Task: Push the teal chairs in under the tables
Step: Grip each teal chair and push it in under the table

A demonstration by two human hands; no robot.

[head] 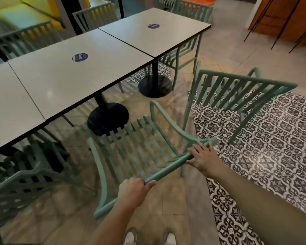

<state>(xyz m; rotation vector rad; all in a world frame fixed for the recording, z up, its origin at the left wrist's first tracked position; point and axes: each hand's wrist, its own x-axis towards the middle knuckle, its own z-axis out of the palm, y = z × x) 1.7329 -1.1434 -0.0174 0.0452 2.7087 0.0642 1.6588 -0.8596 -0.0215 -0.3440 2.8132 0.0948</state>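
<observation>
- Currently mid-push: slatted teal metal armchair [141, 149] held by its top back rail, seat facing the near edge of the middle grey square tabletop [78, 73], not yet under it.
- Left hand [133, 190] wrapped round the rail, fingers over the top, thumb beneath; a firm grasp.
- Right hand [204, 159] laid on the rail's right end, fingers spread and fairly straight, pressing rather than clenching.
- Front of that chair near the black round pedestal base [108, 117], seat well clear of the table edge. Some travel left, by judgement.
- Second slatted teal chair [237, 96], standing out on the floor to the right, apart from the far-right grey tabletop [154, 30]; untouched, likely next.
- Teal chair tucked at the right edge of that far tabletop [184, 52], mostly under it. Counts as done.
- Another teal chair at the lower left [19, 184], close in beside the near table edge; how far under, hard to tell.
- More teal chair backs [95, 16] along the far side of the table row, close to the edges.
- Tally: roughly two chairs outstanding on this side, one in hand.
- Tables butted edge to edge in a row, each with a dark round sticker [80, 57] near the centre.
- Floor: beige tile under the tables, a patterned black-and-white tile patch [272, 138] to the right.
- Wooden panelling [281, 16] at the upper right; yellow seating [25, 13] at the upper left.
</observation>
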